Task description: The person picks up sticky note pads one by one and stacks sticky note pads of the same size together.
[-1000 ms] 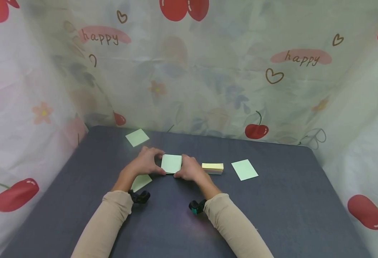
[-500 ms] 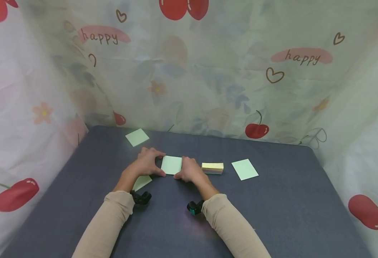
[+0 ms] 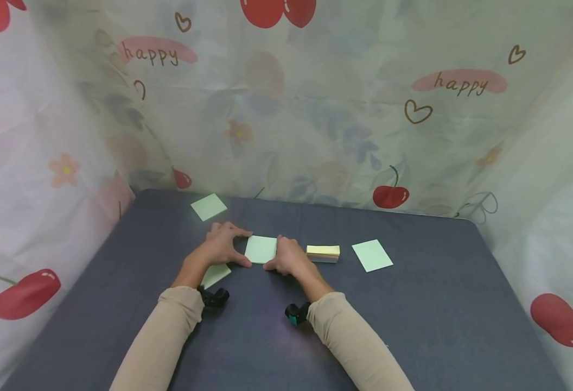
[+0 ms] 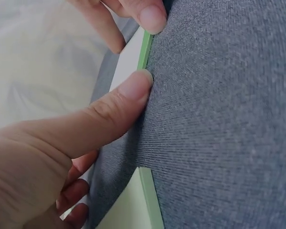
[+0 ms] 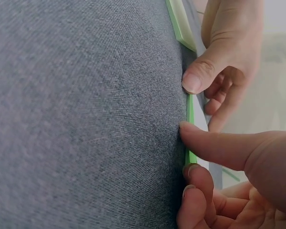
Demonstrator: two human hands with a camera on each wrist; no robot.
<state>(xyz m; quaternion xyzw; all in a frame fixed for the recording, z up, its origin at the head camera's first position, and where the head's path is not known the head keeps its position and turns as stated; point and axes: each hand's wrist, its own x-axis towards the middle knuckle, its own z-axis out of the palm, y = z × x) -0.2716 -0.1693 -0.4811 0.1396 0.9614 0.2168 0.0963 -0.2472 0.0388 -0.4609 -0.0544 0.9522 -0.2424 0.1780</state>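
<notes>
A square pale green sticky note pad (image 3: 261, 250) lies at the middle of the dark table, between both hands. My left hand (image 3: 222, 247) holds its left side, with the thumb at the near corner and a finger at the far one. On the right side, my right hand (image 3: 290, 256) grips the pad, its thumb against the near edge. Both wrist views show the pad's green near edge (image 4: 146, 50) low against the cloth, with the thumbs on it. Some fingertips behind the pad are hidden.
Another green pad (image 3: 216, 275) lies partly under the left wrist. A further green pad (image 3: 209, 207) is at the back left, and one more green pad (image 3: 372, 255) is on the right. A yellow-topped stack of sticky notes (image 3: 323, 253) stands just right of the right hand.
The held pad and my left hand have shifted very slightly to the right. Both hands keep the same hold; the other pads stay where they were.
</notes>
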